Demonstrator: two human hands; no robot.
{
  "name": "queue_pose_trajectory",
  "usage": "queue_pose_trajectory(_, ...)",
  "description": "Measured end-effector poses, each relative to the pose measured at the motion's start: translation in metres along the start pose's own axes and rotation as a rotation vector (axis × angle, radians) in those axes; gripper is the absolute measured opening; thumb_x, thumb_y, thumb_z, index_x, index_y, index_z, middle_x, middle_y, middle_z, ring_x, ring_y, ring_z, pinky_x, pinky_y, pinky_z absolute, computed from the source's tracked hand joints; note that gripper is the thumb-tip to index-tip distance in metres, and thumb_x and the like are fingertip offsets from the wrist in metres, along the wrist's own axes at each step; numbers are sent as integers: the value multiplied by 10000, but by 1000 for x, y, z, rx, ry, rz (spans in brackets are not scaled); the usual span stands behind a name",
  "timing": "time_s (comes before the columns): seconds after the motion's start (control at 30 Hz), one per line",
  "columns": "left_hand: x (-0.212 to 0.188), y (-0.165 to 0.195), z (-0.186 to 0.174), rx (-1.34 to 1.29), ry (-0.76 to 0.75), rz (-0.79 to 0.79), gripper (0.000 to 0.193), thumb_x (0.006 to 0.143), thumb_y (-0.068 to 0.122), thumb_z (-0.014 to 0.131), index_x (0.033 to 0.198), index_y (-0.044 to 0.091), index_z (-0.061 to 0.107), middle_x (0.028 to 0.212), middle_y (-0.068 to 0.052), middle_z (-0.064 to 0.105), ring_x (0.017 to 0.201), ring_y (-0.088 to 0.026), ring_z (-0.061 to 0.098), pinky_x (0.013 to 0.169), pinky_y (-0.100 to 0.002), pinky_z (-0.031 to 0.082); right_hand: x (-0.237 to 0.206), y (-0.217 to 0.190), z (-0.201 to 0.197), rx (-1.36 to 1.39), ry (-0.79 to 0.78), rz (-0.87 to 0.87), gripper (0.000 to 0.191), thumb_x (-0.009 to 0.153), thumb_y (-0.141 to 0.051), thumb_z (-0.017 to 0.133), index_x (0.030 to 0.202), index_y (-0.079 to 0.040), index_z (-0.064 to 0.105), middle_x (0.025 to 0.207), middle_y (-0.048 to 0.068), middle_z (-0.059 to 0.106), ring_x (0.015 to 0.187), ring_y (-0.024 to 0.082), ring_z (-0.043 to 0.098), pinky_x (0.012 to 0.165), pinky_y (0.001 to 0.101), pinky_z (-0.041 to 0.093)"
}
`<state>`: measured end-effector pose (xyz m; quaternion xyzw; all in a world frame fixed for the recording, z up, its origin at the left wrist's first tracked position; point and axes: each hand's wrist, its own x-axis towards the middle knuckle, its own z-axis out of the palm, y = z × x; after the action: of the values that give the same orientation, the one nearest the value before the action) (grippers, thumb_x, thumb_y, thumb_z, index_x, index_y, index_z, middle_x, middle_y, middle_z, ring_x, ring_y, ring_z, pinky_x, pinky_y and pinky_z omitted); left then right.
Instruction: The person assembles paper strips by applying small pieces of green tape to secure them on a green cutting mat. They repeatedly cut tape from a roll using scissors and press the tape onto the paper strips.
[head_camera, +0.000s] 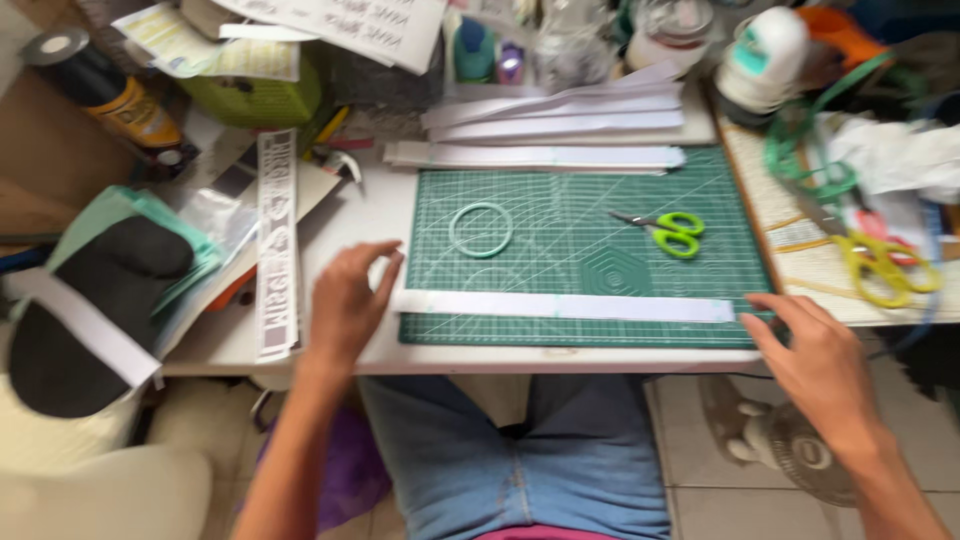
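I spread my left hand (345, 305) and right hand (820, 360) open at the two ends of the paper strip (565, 306), gripping nothing, pinning it flat along the mat's (560, 225) near edge.

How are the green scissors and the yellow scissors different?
The green scissors are smaller and lie alone on the green cutting mat. The yellow scissors are bigger and lie off the mat, to the right, among clutter. Both lie flat, and neither hand touches them.

White desk (225, 345); pale tiled floor (700, 450); even daylight.
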<state>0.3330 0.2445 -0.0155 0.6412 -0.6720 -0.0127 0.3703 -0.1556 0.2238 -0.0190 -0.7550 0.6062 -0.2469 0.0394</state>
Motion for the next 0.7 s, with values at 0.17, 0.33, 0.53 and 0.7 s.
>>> queue_pose_trajectory(0.17,-45,16,13,103,103,-45,267,959,170,717,1187,31,715,1126,-164,721,1081,-336,674,941,-436,535,-10,1,19,51,-1,-25,296,939,-222,722,1190,-66,715,1188,84,726,936,270,695,795,383,551)
queue_pose_trajectory(0.33,-65,20,32,245,118,141,482,835,290,785,1201,-6,680,1195,-158,694,1181,-365,629,1016,-459,487,-6,8,32,1,98,-129,314,937,-190,722,1222,-58,708,1218,114,714,1104,306,678,947,418,508)
queue_pose_trajectory(0.53,-77,1,65,196,107,290,501,823,271,817,1219,-11,695,1260,-156,688,1255,-341,633,1084,-421,513,-11,17,37,50,139,-128,365,904,-148,720,1242,-18,679,1261,143,676,1192,342,626,1033,441,478)
queue_pose_trajectory(0.7,-85,-5,72,290,125,288,442,828,266,832,1184,16,756,1249,-107,723,1268,-298,666,1098,-400,542,-15,6,26,45,111,-152,345,923,-135,696,1255,-43,678,1263,115,668,1163,318,623,994,434,481)
